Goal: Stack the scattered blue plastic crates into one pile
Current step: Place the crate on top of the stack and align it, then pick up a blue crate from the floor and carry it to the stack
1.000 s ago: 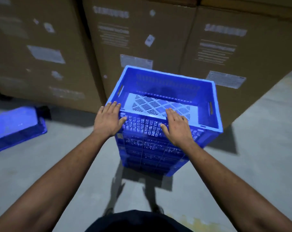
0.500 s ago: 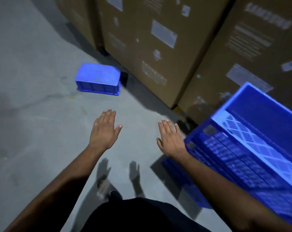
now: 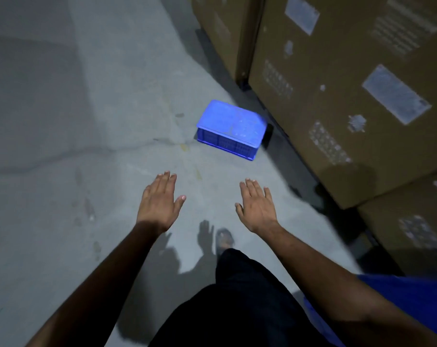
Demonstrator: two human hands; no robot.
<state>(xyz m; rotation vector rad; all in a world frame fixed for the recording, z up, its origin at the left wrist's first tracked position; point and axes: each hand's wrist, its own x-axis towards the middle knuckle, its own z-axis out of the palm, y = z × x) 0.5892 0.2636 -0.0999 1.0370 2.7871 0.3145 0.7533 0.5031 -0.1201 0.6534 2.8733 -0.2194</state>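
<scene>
Crate [image 3: 231, 128] now nearer, centred ahead; stack gone right; hands empty.

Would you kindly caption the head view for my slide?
Both open hands, left and right, reach toward an upturned blue crate beside cardboard boxes.

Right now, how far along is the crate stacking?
Done: cannot confirm; only a blue edge shows at lower right. In hand: nothing; left hand and right hand are open and empty. Left: the overturned blue crate lies on the floor beside the cardboard boxes.
</scene>
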